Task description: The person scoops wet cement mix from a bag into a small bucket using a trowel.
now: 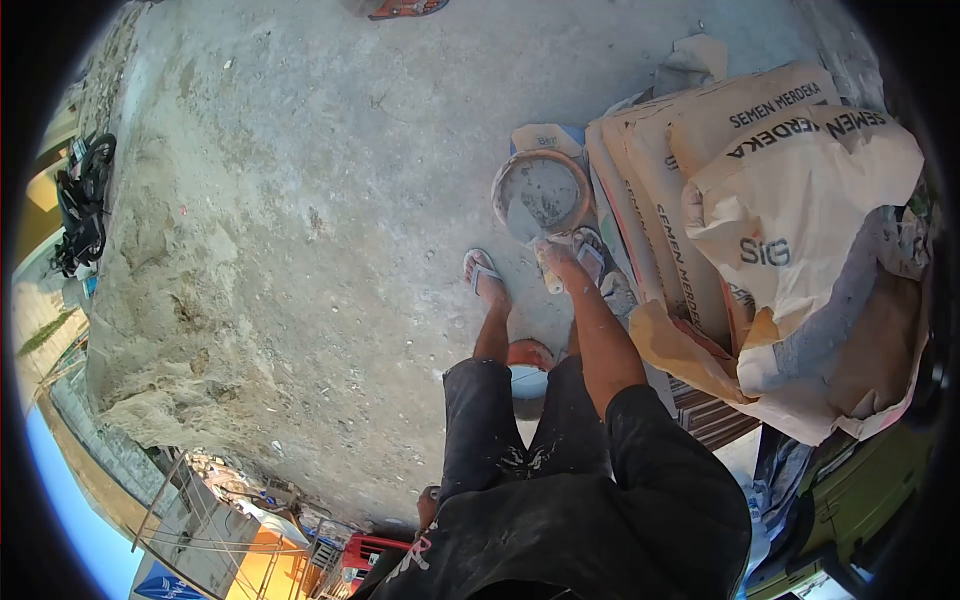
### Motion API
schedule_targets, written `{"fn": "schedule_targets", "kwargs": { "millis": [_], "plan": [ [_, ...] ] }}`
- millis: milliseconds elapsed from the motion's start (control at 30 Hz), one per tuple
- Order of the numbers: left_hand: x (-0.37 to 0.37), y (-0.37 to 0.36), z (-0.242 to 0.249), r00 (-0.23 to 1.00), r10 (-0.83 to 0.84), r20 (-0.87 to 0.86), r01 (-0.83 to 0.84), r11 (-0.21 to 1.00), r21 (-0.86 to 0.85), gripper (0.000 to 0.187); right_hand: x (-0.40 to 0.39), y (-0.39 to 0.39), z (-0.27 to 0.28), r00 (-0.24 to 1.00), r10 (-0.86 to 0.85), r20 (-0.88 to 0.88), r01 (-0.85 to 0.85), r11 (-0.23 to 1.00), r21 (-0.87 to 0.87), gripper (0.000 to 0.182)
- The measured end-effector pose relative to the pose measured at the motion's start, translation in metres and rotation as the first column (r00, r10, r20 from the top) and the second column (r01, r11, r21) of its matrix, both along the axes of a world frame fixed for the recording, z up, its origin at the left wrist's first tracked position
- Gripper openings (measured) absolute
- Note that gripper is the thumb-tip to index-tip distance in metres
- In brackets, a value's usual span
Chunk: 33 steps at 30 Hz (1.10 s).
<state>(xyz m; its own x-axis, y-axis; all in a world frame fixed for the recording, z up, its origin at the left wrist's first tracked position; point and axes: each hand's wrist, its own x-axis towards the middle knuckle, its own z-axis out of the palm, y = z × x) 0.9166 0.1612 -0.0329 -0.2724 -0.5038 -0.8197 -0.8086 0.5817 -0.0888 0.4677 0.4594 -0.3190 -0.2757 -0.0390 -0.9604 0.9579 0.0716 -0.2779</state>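
Note:
My right hand [557,258] is closed around the pale handle of a trowel [521,219]. The grey blade reaches over the near rim of a round bucket [584,190] with wet-looking grey mortar or cement inside. My left hand [427,507] hangs beside my left thigh, mostly hidden by my clothing. Its fingers show too little to say whether they hold anything. Between my legs stands a second reddish bucket [530,351] with something light grey in it.
Paper cement sacks [690,190] are stacked to the right, with a torn, opened sack [810,220] on top. My sandalled feet [484,274] stand on rough, dusty concrete [330,200]. A motorbike [85,205] is at far left. Another person's sandalled foot [408,8] shows at the top.

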Motion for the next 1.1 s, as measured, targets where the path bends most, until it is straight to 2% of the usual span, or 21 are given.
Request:
{"fn": "schedule_targets", "kwargs": {
  "millis": [67, 100, 133, 167, 200, 333, 400, 467, 500, 567, 600, 667, 733, 800, 833, 867, 900, 967, 1033, 1067, 1100],
  "plan": [
    [-0.034, 0.005, -0.008, 0.990, 0.037, -0.138, -0.035, 0.999, 0.020, 0.024, 0.006, 0.016, 0.062, 0.917, 0.333, -0.220, -0.281, 0.930, 0.237, 0.047],
    [-0.062, 0.008, -0.009, 0.985, 0.064, -0.160, -0.059, 0.998, 0.036, 0.024, 0.008, 0.025, 0.095, 0.884, 0.396, -0.249, -0.348, 0.913, 0.215, 0.045],
    [-0.100, 0.019, -0.007, 0.956, 0.224, -0.189, -0.219, 0.975, 0.045, 0.026, 0.013, 0.038, 0.124, 0.849, 0.449, -0.279, -0.405, 0.892, 0.203, 0.044],
    [-0.098, 0.007, -0.036, 0.894, 0.310, -0.322, -0.278, 0.950, 0.143, 0.028, 0.024, 0.051, 0.135, 0.727, 0.519, -0.449, -0.448, 0.855, 0.262, 0.041],
    [-0.125, 0.012, -0.038, 0.865, 0.365, -0.345, -0.312, 0.929, 0.200, 0.028, 0.046, 0.066, 0.145, 0.582, 0.574, -0.576, -0.472, 0.815, 0.336, 0.039],
    [-0.250, 0.053, -0.044, 0.812, 0.425, -0.399, -0.278, 0.884, 0.375, 0.029, 0.078, 0.129, 0.328, 0.831, 0.345, -0.436, -0.330, 0.937, 0.112, 0.038],
    [-0.293, 0.073, -0.059, 0.818, 0.360, -0.449, -0.148, 0.885, 0.441, 0.029, 0.081, 0.156, 0.427, 0.872, 0.304, -0.384, -0.256, 0.951, 0.171, 0.039],
    [-0.340, 0.103, -0.060, 0.833, 0.275, -0.480, -0.026, 0.886, 0.463, 0.030, 0.119, 0.181, 0.444, 0.752, 0.356, -0.555, -0.142, 0.909, 0.391, 0.038],
    [-0.367, 0.128, -0.047, 0.810, 0.236, -0.537, 0.057, 0.880, 0.472, 0.033, 0.125, 0.189, 0.458, 0.759, 0.330, -0.561, -0.108, 0.914, 0.390, 0.038],
    [-0.418, 0.187, -0.004, 0.693, -0.010, -0.721, 0.349, 0.879, 0.324, 0.039, 0.130, 0.205, 0.489, 0.762, 0.044, -0.646, 0.194, 0.937, 0.291, 0.038],
    [-0.438, 0.213, 0.009, 0.573, -0.110, -0.812, 0.457, 0.865, 0.206, 0.042, 0.131, 0.211, 0.485, 0.757, 0.016, -0.653, 0.232, 0.928, 0.291, 0.038],
    [-0.473, 0.271, 0.054, 0.343, -0.242, -0.908, 0.594, 0.804, 0.010, 0.049, 0.123, 0.225, 0.454, 0.687, -0.049, -0.725, 0.449, 0.813, 0.370, 0.043],
    [-0.502, 0.324, 0.092, 0.175, -0.304, -0.937, 0.665, 0.738, -0.115, 0.053, 0.099, 0.240, 0.400, 0.708, -0.032, -0.705, 0.572, 0.612, 0.547, 0.044],
    [-0.524, 0.362, 0.113, -0.004, -0.405, -0.914, 0.703, 0.649, -0.290, 0.055, 0.057, 0.258, 0.395, 0.769, -0.068, -0.635, 0.608, 0.385, 0.695, 0.038],
    [-0.532, 0.379, 0.123, -0.111, -0.477, -0.872, 0.708, 0.577, -0.406, 0.056, 0.040, 0.275, 0.385, 0.818, -0.120, -0.562, 0.564, 0.354, 0.746, 0.041],
    [-0.536, 0.389, 0.127, -0.128, -0.496, -0.859, 0.709, 0.560, -0.429, 0.056, 0.031, 0.286, 0.370, 0.861, -0.181, -0.476, 0.509, 0.335, 0.793, 0.044],
    [-0.543, 0.404, 0.129, -0.186, -0.570, -0.800, 0.714, 0.482, -0.509, 0.053, 0.026, 0.298, 0.347, 0.848, -0.201, -0.490, 0.530, 0.338, 0.778, 0.044],
    [-0.560, 0.422, 0.130, -0.266, -0.637, -0.724, 0.711, 0.377, -0.594, 0.050, 0.018, 0.316, 0.313, 0.877, 0.036, -0.480, 0.451, 0.289, 0.845, 0.044],
    [-0.572, 0.434, 0.124, -0.245, -0.810, -0.534, 0.754, 0.187, -0.629, 0.044, 0.009, 0.324, 0.301, 0.852, 0.003, -0.524, 0.503, 0.276, 0.819, 0.044],
    [-0.578, 0.433, 0.122, -0.259, -0.814, -0.520, 0.756, 0.164, -0.634, 0.044, 0.008, 0.322, 0.301, 0.833, -0.011, -0.553, 0.535, 0.266, 0.802, 0.043],
    [-0.585, 0.430, 0.121, -0.234, -0.766, -0.598, 0.771, 0.229, -0.595, 0.038, 0.010, 0.318, 0.301, 0.834, -0.033, -0.551, 0.538, 0.271, 0.798, 0.043]
  ]
}}
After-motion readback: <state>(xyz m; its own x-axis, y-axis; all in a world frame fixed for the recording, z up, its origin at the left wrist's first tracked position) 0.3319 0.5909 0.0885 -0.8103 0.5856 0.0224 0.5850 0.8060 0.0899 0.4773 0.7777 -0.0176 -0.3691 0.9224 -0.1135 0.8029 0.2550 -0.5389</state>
